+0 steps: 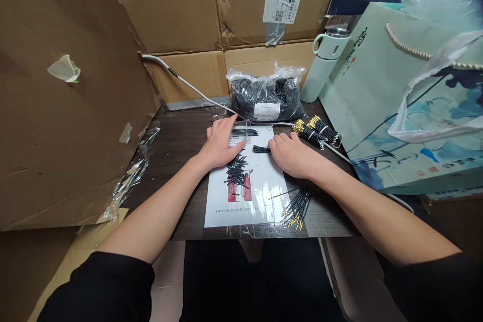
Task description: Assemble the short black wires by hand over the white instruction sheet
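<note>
My left hand (221, 144) lies with its fingers stretched and thumb apart, against the left side of a small clear bag (244, 132) with thin black pieces inside. My right hand (290, 154) is closed, and a bundle of thin black pieces (260, 149) sticks out leftward from its fingers. Just below my left thumb lies a loose pile of short black tubes (237, 170). They rest on a white printed sheet (222, 215). Black wires with yellow tips (298, 206) fan out near the table's front edge, below my right wrist.
Two tied wire bundles (316, 132) lie right of my right hand. Behind stands a large clear bag of black pieces (266, 95), beside a pale green bottle (325, 64). A white cable (196, 91) crosses the table. Cardboard (68, 126) walls the left; a paper bag (362, 110) stands right.
</note>
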A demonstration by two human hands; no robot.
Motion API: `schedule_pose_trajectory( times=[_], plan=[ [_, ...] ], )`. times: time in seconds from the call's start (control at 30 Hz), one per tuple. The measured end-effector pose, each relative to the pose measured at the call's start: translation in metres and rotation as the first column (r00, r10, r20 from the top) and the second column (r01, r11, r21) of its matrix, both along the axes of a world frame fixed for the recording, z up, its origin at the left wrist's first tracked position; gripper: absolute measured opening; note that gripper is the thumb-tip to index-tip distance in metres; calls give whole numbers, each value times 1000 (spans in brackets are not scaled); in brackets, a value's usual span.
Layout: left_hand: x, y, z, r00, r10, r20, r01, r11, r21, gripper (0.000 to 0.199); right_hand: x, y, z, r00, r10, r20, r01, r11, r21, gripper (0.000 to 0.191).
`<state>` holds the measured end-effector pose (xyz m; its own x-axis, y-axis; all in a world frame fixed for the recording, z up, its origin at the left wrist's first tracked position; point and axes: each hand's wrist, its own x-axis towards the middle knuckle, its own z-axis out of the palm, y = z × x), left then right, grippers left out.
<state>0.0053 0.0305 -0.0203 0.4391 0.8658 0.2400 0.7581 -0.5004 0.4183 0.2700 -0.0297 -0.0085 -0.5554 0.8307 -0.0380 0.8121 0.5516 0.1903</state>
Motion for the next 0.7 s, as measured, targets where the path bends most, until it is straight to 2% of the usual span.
schedule_pose_trajectory(
  times=[0.17,0.43,0.57,0.7],
  plan=[
    [2,-1,0,998,38,-49,-37,999,5,72,0,1,-4,999,-32,-26,31,999,-36,40],
    [1,3,-8,999,27,20,-25,996,-83,44,9,8,-9,999,-22,-35,18,995,-93,33],
    [-4,4,-8,997,-21,79,30,993,-112,43,18,11,-8,995,-24,-102,12,992,-125,28],
    [-6,-1,-6,991,-110,74,117,987,-110,44,27,13,-3,981,-49,-190,22,990,-142,21]
  ],
)
